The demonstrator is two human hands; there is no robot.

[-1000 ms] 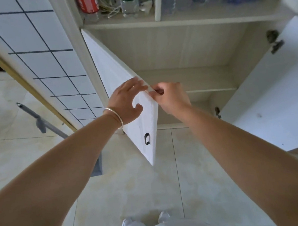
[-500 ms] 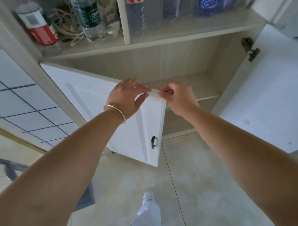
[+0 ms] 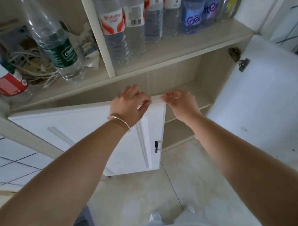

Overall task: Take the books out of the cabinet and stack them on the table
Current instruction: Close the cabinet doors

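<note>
Books: none showed anywhere in the view; the visible part of the lower compartment [image 3: 190, 95] lay bare, and whatever sat behind the left door could not be seen.
Cabinet: the cabinet [image 3: 156, 61] filled the upper half of the view, from nine o'clock round to three.
Left door: the left door [image 3: 81, 134] stood nearly closed at the centre, its small dark handle [image 3: 156, 147] toward six o'clock from the hands.
Left hand: the left hand [image 3: 129, 106] grasped the door's top edge, fingers over the edge and thumb on the face (a thin bangle [image 3: 119, 121] at the wrist).
Right hand: the right hand [image 3: 180, 102], just at three o'clock of the left, had its fingers curled and its fingertips on the same top corner; it seemed to pinch the edge.
Right door: the right door [image 3: 271, 110] hung wide open at three o'clock.
Upper shelf: water bottles [image 3: 114, 27] stood at twelve o'clock; a tangle of white cables [image 3: 35, 68] lay at ten.
Table: not in view.
Risk: both hands sat close together on the corner, so fingers could be caught between door and frame if it swung shut.
Risk: a hard tug might jolt the shelf and topple a bottle.
</note>
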